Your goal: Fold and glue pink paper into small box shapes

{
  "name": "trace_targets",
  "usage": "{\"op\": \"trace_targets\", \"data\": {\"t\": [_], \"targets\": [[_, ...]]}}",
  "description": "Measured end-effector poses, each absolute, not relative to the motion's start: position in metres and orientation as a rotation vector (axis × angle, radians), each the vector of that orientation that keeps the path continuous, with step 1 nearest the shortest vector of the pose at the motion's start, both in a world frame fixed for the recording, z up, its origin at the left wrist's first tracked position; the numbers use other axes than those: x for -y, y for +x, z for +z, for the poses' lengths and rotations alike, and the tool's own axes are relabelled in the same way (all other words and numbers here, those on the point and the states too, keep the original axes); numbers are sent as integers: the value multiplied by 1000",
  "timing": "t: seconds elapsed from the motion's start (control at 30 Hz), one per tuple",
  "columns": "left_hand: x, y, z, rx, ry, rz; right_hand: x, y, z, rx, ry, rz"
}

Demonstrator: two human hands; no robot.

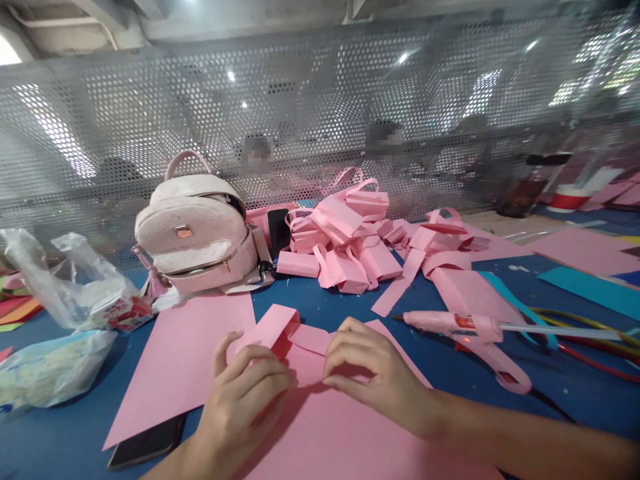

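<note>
Left hand (245,393) and right hand (373,373) pinching folded pink paper (280,333), glue gun (460,327) near right, blue table (65,433) open left.

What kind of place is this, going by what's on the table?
Probably a shared paper-craft workbench: a pile of folded pink paper bags, a pink glue gun, loose pink sheets on a blue table, and a perforated metal divider behind.

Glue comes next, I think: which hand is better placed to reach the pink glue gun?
Probably the right hand: the glue gun lies just to its right on the blue table. The left hand presses the folded pink paper, farther away.
</note>
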State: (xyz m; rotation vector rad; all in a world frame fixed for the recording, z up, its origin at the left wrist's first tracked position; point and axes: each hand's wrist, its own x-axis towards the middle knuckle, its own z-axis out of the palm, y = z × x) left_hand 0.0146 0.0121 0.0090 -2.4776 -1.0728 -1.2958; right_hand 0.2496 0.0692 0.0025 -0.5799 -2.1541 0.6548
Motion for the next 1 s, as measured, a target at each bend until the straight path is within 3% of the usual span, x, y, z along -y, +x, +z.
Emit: {"op": "trace_targets", "data": {"t": [1.0], "targets": [[-11,15,11,1097,-2472,-1315,-67,250,8,2182,-579,630]]}}
